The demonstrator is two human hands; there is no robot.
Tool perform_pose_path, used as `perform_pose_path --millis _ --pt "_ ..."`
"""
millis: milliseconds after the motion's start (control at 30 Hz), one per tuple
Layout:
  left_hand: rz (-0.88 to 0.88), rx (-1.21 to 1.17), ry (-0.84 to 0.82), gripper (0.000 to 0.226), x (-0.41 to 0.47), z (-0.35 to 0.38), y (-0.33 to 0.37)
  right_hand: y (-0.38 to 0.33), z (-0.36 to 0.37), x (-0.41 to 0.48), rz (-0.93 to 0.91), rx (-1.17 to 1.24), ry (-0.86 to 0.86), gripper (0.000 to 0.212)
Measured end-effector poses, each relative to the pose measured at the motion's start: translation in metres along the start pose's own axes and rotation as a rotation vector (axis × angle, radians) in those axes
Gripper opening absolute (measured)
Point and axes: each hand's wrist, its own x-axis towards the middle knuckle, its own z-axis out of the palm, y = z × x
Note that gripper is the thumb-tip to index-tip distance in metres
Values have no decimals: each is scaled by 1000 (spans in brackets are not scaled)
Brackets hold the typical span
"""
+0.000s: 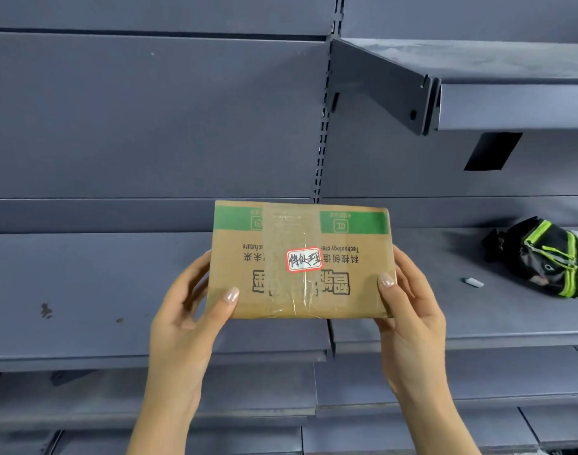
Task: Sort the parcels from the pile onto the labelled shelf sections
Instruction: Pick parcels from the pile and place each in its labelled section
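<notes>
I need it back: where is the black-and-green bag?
In the head view, the black-and-green bag lies on the right-hand shelf, to the right of the cardboard parcel, with a small white object left of it.

Print on the parcel (356, 269) is partly obscured by clear tape (289, 224); right of it, a small white object (473, 283) cannot be identified.
</notes>
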Motion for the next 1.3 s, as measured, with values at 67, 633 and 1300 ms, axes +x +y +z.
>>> perform_pose_path --millis 67,633,1300 --pt "44 -9 11 49 -4 3 9 -9 1 0 -23 9 -3 68" --pt "82 -54 184 67 -50 12 21 -31 -11 -4 -55 -48 -184 66" --pt "-56 95 613 54 -89 -85 9 43 94 -21 268 -97 -544 37"
